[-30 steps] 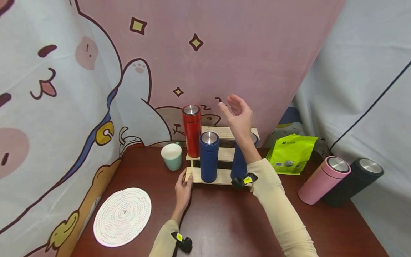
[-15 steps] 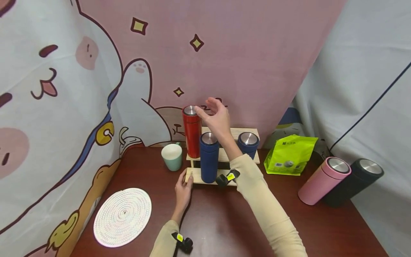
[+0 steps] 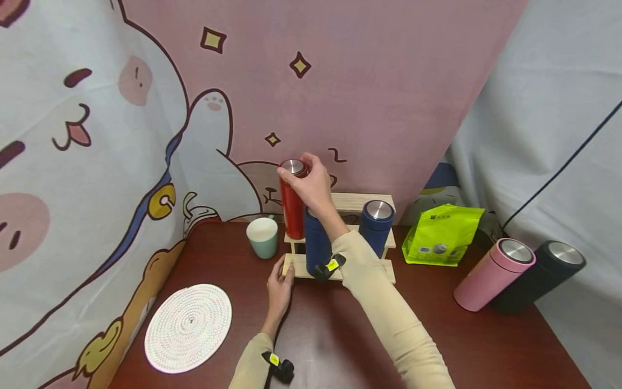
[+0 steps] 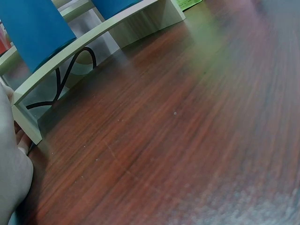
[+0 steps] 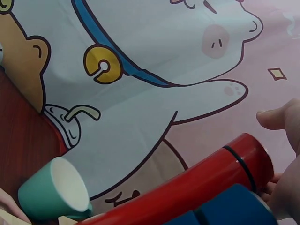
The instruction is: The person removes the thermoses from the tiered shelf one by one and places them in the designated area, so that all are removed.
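My left hand (image 3: 279,286) grips the left end of a tiered wooden rack (image 3: 297,266), thumb on top of the lowest board. In the left wrist view its fingers reach round the board's end. A tall red thermos (image 3: 293,208) with a steel-topped lid stands upright on the rack's middle tier. Around its top my right hand (image 3: 313,183) is spread, thumb on the near side, fingers on the far right. The right wrist view shows a gap between that thumb and the red thermos. One blue thermos (image 3: 317,246) stands on the lowest board, partly behind my right forearm.
Another blue thermos (image 3: 376,227) stands on the rack's right side. Left of the rack is a mint-green mug (image 3: 264,243); nearer lies a round woven mat (image 3: 189,329). To the right are a lime-green pouch (image 3: 442,235), a pink thermos (image 3: 493,275) and a black thermos (image 3: 544,275).
My right hand has moved left from over the right-hand blue thermos to the top of the red thermos. My left hand has stayed on the rack's end.
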`<state>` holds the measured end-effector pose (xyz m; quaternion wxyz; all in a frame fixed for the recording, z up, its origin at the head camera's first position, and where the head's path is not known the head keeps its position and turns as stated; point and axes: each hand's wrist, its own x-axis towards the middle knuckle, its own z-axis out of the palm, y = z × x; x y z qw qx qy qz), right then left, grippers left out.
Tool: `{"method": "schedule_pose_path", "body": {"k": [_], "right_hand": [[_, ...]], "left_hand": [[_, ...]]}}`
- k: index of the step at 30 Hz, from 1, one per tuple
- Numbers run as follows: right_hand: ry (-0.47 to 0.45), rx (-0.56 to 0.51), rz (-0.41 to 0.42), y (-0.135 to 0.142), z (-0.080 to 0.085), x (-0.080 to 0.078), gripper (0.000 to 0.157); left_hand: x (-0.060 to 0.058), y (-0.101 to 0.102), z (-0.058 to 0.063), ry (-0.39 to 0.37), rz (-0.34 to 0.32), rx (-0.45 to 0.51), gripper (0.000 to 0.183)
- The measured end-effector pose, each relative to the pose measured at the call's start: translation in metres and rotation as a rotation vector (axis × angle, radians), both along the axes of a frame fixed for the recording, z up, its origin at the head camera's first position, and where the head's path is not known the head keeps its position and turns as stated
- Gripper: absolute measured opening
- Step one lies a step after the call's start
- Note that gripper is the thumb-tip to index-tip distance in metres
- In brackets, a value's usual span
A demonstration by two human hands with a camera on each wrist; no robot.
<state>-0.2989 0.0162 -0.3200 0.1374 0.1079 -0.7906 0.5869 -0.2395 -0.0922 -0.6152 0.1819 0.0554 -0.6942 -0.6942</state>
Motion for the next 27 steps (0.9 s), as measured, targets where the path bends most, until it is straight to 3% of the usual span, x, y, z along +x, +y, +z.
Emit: {"method": "schedule_pose_path", "body": {"k": [7,14,27], "right_hand": [[-0.04,0.046,-0.007,0.0,-0.006,-0.006,0.079],[-0.076,0.083,0.017,0.0,-0.006,-0.008,0.079],[-0.1,0.1,-0.006,0.006,-0.003,-0.009,0.072]], "left_hand": [[0.002,0.0,0.003,0.001,-0.014,-0.011,0.047],[0.017,-0.001,0.034,-0.006,-0.05,-0.027,0.045],[0.018,-0.001,0.033,0.013,-0.048,-0.014,0.046]]}}
